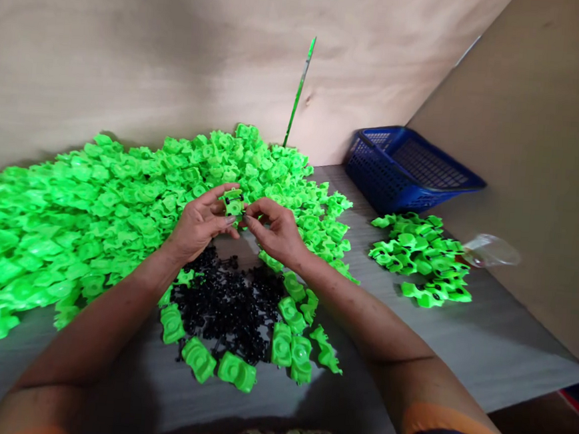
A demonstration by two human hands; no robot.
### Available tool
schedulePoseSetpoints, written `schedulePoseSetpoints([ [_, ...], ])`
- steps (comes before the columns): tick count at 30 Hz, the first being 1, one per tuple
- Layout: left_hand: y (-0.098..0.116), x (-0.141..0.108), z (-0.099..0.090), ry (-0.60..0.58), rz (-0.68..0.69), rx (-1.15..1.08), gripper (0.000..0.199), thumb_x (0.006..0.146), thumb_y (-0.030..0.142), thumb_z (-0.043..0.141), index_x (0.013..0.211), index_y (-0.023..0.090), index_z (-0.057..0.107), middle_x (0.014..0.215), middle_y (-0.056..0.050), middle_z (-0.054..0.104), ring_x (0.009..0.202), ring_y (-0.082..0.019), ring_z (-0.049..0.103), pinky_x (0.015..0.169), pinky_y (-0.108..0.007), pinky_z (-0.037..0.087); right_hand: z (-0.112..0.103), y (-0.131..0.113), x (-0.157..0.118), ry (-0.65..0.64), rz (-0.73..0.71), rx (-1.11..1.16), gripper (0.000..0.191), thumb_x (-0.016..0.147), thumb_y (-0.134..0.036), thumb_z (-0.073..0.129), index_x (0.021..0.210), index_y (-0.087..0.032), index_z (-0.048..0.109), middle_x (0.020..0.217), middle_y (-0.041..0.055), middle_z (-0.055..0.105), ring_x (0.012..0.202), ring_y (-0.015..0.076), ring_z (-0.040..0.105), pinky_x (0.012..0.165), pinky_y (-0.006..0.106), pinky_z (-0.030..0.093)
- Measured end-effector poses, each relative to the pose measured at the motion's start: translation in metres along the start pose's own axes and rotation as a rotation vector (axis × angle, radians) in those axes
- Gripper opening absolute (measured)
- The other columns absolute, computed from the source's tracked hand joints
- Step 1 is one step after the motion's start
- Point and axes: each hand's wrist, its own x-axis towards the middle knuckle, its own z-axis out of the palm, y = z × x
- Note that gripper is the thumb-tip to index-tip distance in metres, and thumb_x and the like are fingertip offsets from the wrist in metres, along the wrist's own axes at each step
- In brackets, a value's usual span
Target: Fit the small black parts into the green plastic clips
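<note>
My left hand point(193, 226) holds a small bright green toy car body point(233, 206) between thumb and fingers, its underside turned towards me. A black wheel axle point(233, 198) lies across its upper part. At the lower right edge of the body, my right hand point(278, 233) pinches a second black wheel axle point(243, 215), mostly covered by the fingertips. Below both hands spreads a heap of black wheel axles point(232, 306). Several loose green car bodies point(237, 371) lie around the near side of that heap.
A large pile of green car bodies point(120, 204) fills the left and back of the grey table point(355, 396). Green cars with black wheels point(424, 258) are grouped at right, near a clear plastic cup point(492, 252) and blue basket point(396, 192). A green-stained stick point(299, 94) stands by the wall.
</note>
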Motion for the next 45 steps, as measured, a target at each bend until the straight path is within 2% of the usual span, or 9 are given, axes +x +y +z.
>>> schedulePoseSetpoints([
  [6, 0.004, -0.001, 0.002, -0.002, -0.042, -0.034, 0.072, 0.056, 0.007, 0.080, 0.127, 0.021, 0.071, 0.084, 0.002, 0.070, 0.070, -0.013, 0.065, 0.061, -0.025, 0.060, 0.002, 0.000, -0.001, 0.027, -0.042, -0.022, 0.018, 0.092, -0.025, 0.057, 0.075, -0.021, 0.055, 0.075, -0.0002, 0.059, 0.074, 0.0140, 0.058, 0.072, 0.028, 0.047],
  [9, 0.004, 0.000, 0.002, 0.000, -0.061, -0.078, 0.073, 0.054, 0.005, 0.078, 0.125, 0.020, 0.071, 0.085, 0.001, 0.074, 0.074, -0.015, 0.068, 0.060, -0.025, 0.060, 0.002, 0.000, -0.002, 0.039, -0.060, -0.076, 0.018, 0.091, -0.023, 0.057, 0.074, -0.022, 0.054, 0.074, -0.0005, 0.058, 0.073, 0.0138, 0.056, 0.071, 0.027, 0.046],
  [16, -0.001, 0.000, -0.001, -0.024, -0.055, -0.048, 0.069, 0.063, 0.015, 0.086, 0.130, 0.019, 0.070, 0.095, -0.004, 0.079, 0.075, -0.015, 0.069, 0.062, -0.025, 0.060, 0.003, -0.001, -0.003, 0.054, -0.092, -0.114, 0.020, 0.091, -0.021, 0.056, 0.072, -0.022, 0.054, 0.072, -0.0005, 0.059, 0.070, 0.0136, 0.054, 0.069, 0.028, 0.044],
  [21, -0.006, 0.001, -0.004, -0.041, -0.017, 0.009, 0.070, 0.067, 0.022, 0.091, 0.134, 0.021, 0.068, 0.100, -0.005, 0.079, 0.076, -0.015, 0.069, 0.064, -0.024, 0.060, 0.004, -0.004, -0.004, 0.059, -0.049, -0.134, 0.019, 0.091, -0.020, 0.057, 0.072, -0.022, 0.053, 0.072, -0.0008, 0.058, 0.070, 0.0138, 0.054, 0.067, 0.027, 0.044],
  [27, -0.008, 0.003, -0.009, -0.071, 0.018, 0.035, 0.072, 0.070, 0.028, 0.094, 0.138, 0.022, 0.068, 0.097, -0.003, 0.077, 0.076, -0.014, 0.069, 0.068, -0.025, 0.062, 0.004, -0.001, -0.003, 0.069, -0.087, -0.146, 0.018, 0.090, -0.019, 0.056, 0.073, -0.023, 0.053, 0.071, -0.0011, 0.057, 0.070, 0.0141, 0.054, 0.069, 0.027, 0.045],
  [34, -0.010, 0.003, -0.011, -0.127, 0.047, 0.031, 0.075, 0.078, 0.033, 0.090, 0.147, 0.021, 0.061, 0.119, -0.012, 0.078, 0.101, -0.024, 0.076, 0.082, -0.034, 0.067, 0.003, 0.002, -0.004, 0.128, -0.257, -0.153, 0.017, 0.094, -0.020, 0.056, 0.077, -0.023, 0.055, 0.075, -0.0001, 0.060, 0.071, 0.0143, 0.056, 0.070, 0.028, 0.047],
  [39, -0.008, 0.002, -0.008, -0.127, -0.016, -0.059, 0.072, 0.074, 0.034, 0.093, 0.139, 0.019, 0.066, 0.115, -0.012, 0.079, 0.100, -0.026, 0.077, 0.081, -0.037, 0.068, 0.003, 0.000, -0.005, 0.124, -0.232, -0.188, 0.014, 0.095, -0.020, 0.057, 0.082, -0.023, 0.060, 0.077, 0.0006, 0.062, 0.072, 0.0147, 0.058, 0.071, 0.028, 0.048],
  [45, -0.005, 0.002, -0.009, -0.143, -0.061, -0.141, 0.065, 0.073, 0.029, 0.089, 0.134, 0.019, 0.069, 0.114, -0.013, 0.080, 0.106, -0.029, 0.076, 0.090, -0.045, 0.067, 0.003, -0.004, -0.007, 0.135, -0.262, -0.196, 0.014, 0.096, -0.019, 0.056, 0.083, -0.023, 0.061, 0.077, 0.0009, 0.061, 0.074, 0.0153, 0.060, 0.074, 0.029, 0.050],
])
